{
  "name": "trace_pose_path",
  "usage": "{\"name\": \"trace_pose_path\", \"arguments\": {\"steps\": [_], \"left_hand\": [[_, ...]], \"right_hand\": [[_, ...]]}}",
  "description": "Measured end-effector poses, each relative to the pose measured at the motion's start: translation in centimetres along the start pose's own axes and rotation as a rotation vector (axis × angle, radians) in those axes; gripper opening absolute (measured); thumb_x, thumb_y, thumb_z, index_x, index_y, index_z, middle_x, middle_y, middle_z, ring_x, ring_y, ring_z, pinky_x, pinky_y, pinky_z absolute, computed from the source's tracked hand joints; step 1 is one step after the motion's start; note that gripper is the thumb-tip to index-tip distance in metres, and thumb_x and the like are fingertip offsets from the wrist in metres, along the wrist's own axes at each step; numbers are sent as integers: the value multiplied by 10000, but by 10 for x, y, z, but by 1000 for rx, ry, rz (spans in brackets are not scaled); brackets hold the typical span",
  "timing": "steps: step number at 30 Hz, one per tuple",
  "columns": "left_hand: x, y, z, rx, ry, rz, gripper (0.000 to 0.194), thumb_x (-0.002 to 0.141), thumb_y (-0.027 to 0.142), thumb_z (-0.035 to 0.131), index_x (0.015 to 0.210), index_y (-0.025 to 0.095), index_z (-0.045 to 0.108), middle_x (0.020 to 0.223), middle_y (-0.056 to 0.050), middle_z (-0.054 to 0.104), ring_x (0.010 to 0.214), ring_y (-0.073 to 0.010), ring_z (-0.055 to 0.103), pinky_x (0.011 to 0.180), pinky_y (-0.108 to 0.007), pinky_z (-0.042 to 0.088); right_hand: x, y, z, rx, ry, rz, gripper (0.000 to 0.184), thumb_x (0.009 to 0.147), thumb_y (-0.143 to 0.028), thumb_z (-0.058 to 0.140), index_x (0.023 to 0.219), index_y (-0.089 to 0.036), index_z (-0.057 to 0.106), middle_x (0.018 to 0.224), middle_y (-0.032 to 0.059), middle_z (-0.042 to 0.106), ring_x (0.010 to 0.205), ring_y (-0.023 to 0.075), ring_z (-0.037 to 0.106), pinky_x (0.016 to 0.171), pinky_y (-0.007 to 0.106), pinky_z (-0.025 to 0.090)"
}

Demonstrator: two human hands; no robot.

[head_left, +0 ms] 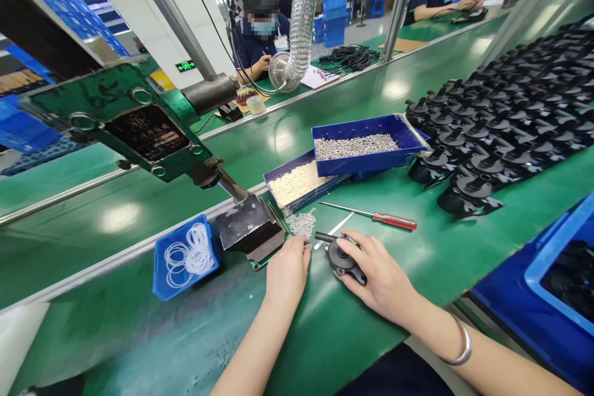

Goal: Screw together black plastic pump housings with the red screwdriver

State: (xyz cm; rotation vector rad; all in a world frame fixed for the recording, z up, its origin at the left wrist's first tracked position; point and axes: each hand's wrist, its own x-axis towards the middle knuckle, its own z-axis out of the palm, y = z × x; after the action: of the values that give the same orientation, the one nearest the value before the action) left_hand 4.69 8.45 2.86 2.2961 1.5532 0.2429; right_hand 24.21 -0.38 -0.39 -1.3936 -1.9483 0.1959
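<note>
My right hand (378, 272) grips a round black plastic pump housing (341, 258) with a short spout pointing left, held low over the green table. My left hand (288, 266) has its fingertips together at the near edge of a pile of small metallic rings (302, 223). Whatever those fingertips pinch, if anything, is too small to make out. Just behind the housing lies a thin white strip (331, 232). Farther back rests a screwdriver (394, 220) with a red handle.
A green hand press (153, 117) stands at left, its dark block (245, 223) beside my left hand. Nearby are a blue tray of clear rings (185, 257), a bin of cream pieces (299, 184), and a bin of metal pins (357, 147). Rows of black housings (492, 130) fill the right.
</note>
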Motion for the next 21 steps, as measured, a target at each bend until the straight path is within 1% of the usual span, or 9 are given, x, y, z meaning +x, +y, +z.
{"name": "trace_pose_path", "arguments": {"steps": [4, 7, 9, 12, 14, 17, 19, 21], "left_hand": [[4, 4, -2, -80, -10, -31, 144, 939, 166, 515, 922, 208, 652, 947, -73, 689, 834, -235, 668, 726, -300, 453], [5, 7, -7, -197, -3, -52, 147, 897, 128, 545, 808, 203, 636, 863, -63, 655, 803, -233, 647, 772, -326, 454], [2, 8, -11, -310, 8, -62, 143, 866, 120, 571, 761, 206, 617, 828, -51, 631, 823, -233, 635, 821, -346, 459], [-10, 10, -13, -549, 17, -94, 89, 846, 161, 599, 772, 210, 606, 897, -54, 645, 855, -219, 637, 839, -350, 486], [-19, 12, -9, -755, 3, -153, 69, 854, 219, 608, 788, 206, 591, 908, -57, 672, 820, -200, 667, 800, -337, 524], [-33, 16, 2, -1067, -19, -299, 151, 856, 317, 646, 812, 192, 573, 792, -46, 701, 753, -186, 712, 743, -318, 565], [-41, 19, 9, -1237, -4, -404, 213, 820, 347, 709, 828, 181, 577, 734, -33, 704, 723, -176, 720, 706, -291, 565], [-47, 22, 13, -1377, 30, -493, 269, 771, 353, 776, 836, 172, 588, 720, -24, 708, 701, -160, 716, 672, -260, 553]], "right_hand": [[0, -1, -1, 6, -7, -2, 702, 934, -167, 586, 1545, -281, 259, 1462, 145, 425, 1125, 293, 492, 930, 514, 497], [0, -1, -1, 11, -4, 1, 715, 931, -157, 585, 1549, -289, 252, 1466, 142, 424, 1133, 296, 493, 924, 515, 500], [-1, -1, 0, 17, -8, -2, 723, 927, -158, 590, 1551, -292, 250, 1474, 139, 421, 1133, 294, 500, 922, 514, 505], [-3, 1, 0, 20, -13, -11, 732, 921, -166, 602, 1550, -301, 254, 1485, 137, 417, 1147, 297, 513, 912, 511, 516], [-5, 2, 0, 26, -14, -23, 744, 914, -169, 613, 1550, -307, 253, 1486, 142, 417, 1174, 307, 515, 914, 516, 517], [-7, 3, -1, 57, -24, -54, 774, 898, -148, 633, 1550, -311, 250, 1470, 150, 430, 1209, 317, 513, 931, 526, 508], [-8, 3, -1, 92, -41, -81, 788, 884, -123, 647, 1544, -313, 260, 1465, 154, 432, 1229, 319, 509, 948, 531, 497], [-8, 3, -1, 124, -59, -114, 800, 871, -105, 660, 1537, -313, 268, 1469, 161, 427, 1240, 321, 509, 958, 535, 487]]}}
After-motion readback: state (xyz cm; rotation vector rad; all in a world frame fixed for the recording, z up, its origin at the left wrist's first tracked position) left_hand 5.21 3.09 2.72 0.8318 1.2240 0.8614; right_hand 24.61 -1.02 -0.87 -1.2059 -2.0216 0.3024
